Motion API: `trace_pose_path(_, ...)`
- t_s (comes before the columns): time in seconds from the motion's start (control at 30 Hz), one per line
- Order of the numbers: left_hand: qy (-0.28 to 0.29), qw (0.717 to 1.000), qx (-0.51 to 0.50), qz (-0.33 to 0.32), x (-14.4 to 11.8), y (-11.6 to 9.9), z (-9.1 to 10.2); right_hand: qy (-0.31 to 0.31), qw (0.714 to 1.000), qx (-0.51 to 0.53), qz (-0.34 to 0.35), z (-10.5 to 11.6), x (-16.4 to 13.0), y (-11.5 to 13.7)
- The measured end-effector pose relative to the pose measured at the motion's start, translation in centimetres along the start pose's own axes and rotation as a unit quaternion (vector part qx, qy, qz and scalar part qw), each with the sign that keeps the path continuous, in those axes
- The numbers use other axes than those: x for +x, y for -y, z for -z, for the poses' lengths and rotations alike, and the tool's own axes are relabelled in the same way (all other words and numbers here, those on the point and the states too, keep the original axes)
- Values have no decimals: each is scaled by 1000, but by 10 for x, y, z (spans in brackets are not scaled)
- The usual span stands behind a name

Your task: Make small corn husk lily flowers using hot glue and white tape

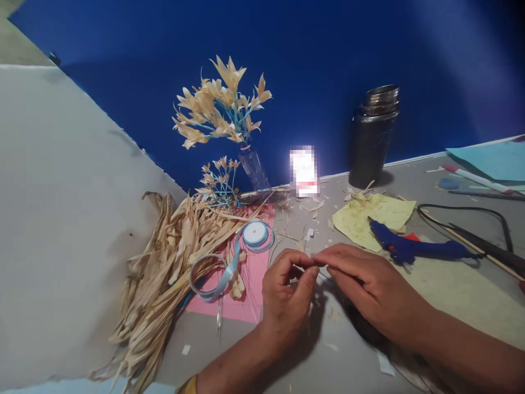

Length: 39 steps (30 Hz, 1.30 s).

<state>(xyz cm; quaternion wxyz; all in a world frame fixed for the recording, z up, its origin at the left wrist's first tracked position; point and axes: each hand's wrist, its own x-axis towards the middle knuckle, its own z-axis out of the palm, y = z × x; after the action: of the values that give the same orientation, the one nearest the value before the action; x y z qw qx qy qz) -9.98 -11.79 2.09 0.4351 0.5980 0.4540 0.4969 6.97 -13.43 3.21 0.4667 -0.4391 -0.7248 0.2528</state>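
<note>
Our left hand [287, 284] and right hand [361, 284] pinch something tiny together at lower centre; husks [164, 262] unused left, flower sprays [221, 104] finished above.

Both forearms are bare, no sleeves showing. The left hand [287, 290] has a yellow band [189, 386] at its wrist; the right hand [365, 284] wears nothing.

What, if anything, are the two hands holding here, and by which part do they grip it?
The left hand and right hand pinch something tiny between meeting fingertips; what it is, and which part is gripped, cannot be told.
</note>
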Motion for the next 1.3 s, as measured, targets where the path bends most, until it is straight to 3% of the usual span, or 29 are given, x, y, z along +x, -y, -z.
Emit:
trace_pose_path(0.17, 45, 995, 49, -77, 2, -4, 2, 13, 999, 21, -26, 1, 1, -1)
trace_pose_path(0.37, 2, 996, -40, 79, 8, -5, 2, 25, 993, 70, -97, 5, 2, -1)
trace_pose_path(0.63, -16, 997, 72, 34, 8, -2, 4, 63, 998, 7, -20, -5, -6, -3)
trace_pose_path(0.87, -7, 995, 63, 72, 10, -3, 4, 87, 996, -16, -21, -4, -5, -2)
trace_pose_path(0.97, -3, 996, 86, 37, 9, -1, 5, 83, 996, -26, -3, -6, -6, -4)
trace_pose_path(1.17, -3, 969, 217, -120, 6, 0, 7, 68, 989, -124, 54, -16, -16, -13)
trace_pose_path(1.3, 13, 955, 257, -147, 4, 1, 7, 54, 970, -226, 79, -22, -23, -18)
